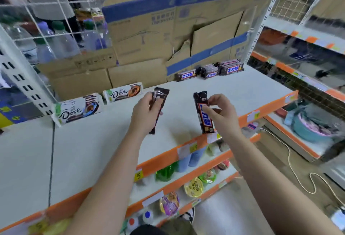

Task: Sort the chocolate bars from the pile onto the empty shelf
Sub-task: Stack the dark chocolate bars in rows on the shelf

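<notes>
Head view, both arms reaching over the white shelf (93, 150), a chocolate bar in each hand; left hand (144, 112) at centre frame has its fingers curled round the plain-side bar (161, 94), which stands nearly upright above the shelf and shows a dark brown wrapper with a crimped top edge and the seam side facing us; right hand (224, 117), just toward 3 o'clock of it, pinches the labelled bar (206, 122) between thumb and fingertips near its upper half; that one is dark brown too, with white characters on a blue band edged in red running down its length and a tan patch at the bottom end; both bars are off the surface, close together but apart.

At 1 o'clock, against the cardboard boxes (168, 29) at the back, more of the same kind lie on the shelf: a single bar (186, 75), then a middle stack (210, 72), then a far stack (231, 67), labels facing out; at 9 to 10 o'clock of the hands sit the near Dove box (78, 110) and the far Dove box (124, 92), white with brown swirls, well apart from the dark bars.
</notes>
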`<state>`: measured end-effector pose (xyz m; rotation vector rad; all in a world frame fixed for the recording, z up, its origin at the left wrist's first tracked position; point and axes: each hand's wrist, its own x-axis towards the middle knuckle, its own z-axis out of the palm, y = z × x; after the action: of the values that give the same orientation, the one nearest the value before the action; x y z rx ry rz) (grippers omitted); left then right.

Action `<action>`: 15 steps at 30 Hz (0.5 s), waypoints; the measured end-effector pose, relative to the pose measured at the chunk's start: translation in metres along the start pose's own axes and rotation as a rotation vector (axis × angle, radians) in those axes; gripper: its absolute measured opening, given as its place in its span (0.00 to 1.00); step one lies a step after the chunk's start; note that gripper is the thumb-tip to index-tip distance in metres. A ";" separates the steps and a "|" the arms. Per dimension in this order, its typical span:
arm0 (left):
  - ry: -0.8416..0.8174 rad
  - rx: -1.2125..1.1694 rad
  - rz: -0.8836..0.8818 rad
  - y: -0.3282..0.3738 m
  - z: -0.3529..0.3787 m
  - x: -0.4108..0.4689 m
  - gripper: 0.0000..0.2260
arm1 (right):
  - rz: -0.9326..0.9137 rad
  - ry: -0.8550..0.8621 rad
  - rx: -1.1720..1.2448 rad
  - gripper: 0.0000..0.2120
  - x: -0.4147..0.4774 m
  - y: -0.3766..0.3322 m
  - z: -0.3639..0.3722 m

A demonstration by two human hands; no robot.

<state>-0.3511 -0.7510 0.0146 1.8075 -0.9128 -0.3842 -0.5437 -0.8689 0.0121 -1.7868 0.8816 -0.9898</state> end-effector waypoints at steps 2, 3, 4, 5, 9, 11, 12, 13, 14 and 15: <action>-0.059 0.164 0.093 0.005 0.031 0.020 0.06 | -0.051 -0.013 -0.099 0.10 0.023 0.010 -0.016; -0.095 0.253 0.131 0.008 0.045 0.031 0.05 | -0.091 -0.021 -0.170 0.09 0.036 0.015 -0.025; -0.129 0.313 0.155 0.011 0.060 0.041 0.06 | -0.124 -0.037 -0.252 0.09 0.049 0.020 -0.034; -0.155 0.342 0.168 0.015 0.073 0.050 0.07 | -0.149 -0.061 -0.356 0.08 0.062 0.027 -0.042; -0.170 0.398 0.160 0.027 0.116 0.091 0.14 | -0.254 -0.194 -0.748 0.09 0.114 0.066 -0.075; -0.175 0.438 0.110 0.030 0.134 0.111 0.18 | -0.284 -0.238 -0.816 0.13 0.134 0.086 -0.089; -0.181 0.457 0.088 0.031 0.141 0.120 0.19 | -0.296 -0.243 -0.825 0.16 0.143 0.094 -0.095; -0.188 0.477 0.080 0.032 0.148 0.127 0.19 | -0.304 -0.246 -0.826 0.19 0.150 0.101 -0.101; -0.197 0.502 0.083 0.033 0.155 0.132 0.19 | -0.316 -0.250 -0.825 0.21 0.158 0.106 -0.105; -0.205 0.528 0.089 0.034 0.161 0.137 0.18 | -0.326 -0.254 -0.827 0.22 0.165 0.110 -0.110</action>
<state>-0.3756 -0.9629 -0.0020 2.2203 -1.3256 -0.2912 -0.5880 -1.0897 -0.0149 -2.7541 0.9209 -0.5857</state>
